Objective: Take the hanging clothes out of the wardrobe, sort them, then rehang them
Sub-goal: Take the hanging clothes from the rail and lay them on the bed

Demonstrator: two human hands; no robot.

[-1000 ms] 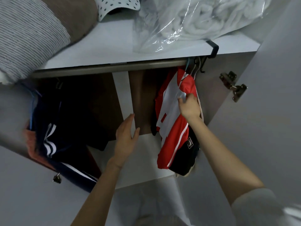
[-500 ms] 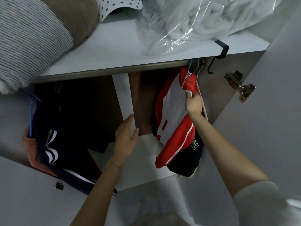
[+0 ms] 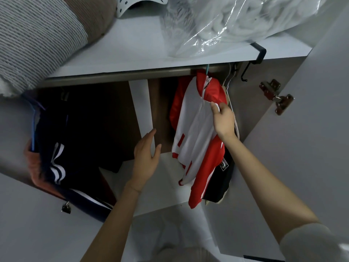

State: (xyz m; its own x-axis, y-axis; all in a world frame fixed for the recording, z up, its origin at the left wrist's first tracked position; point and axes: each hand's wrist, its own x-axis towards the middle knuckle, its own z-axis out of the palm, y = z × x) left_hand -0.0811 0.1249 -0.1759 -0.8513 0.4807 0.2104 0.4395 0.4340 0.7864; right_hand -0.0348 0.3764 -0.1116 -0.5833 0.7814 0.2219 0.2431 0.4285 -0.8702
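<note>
Our right hand (image 3: pixel 223 121) has climbed up the red-and-white jacket (image 3: pixel 190 129) and now pinches it near the collar, close under the rail (image 3: pixel 132 75) where it hangs; our left hand (image 3: pixel 146 157) waits released nearby, so we judge unhooking comes next

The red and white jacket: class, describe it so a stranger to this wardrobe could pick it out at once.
Find the metal rail under the white shelf and follow it to its right end. There the red and white jacket hangs, pinched by the right hand. The garment behind it is black, and the clothes at the left are dark navy.
</note>
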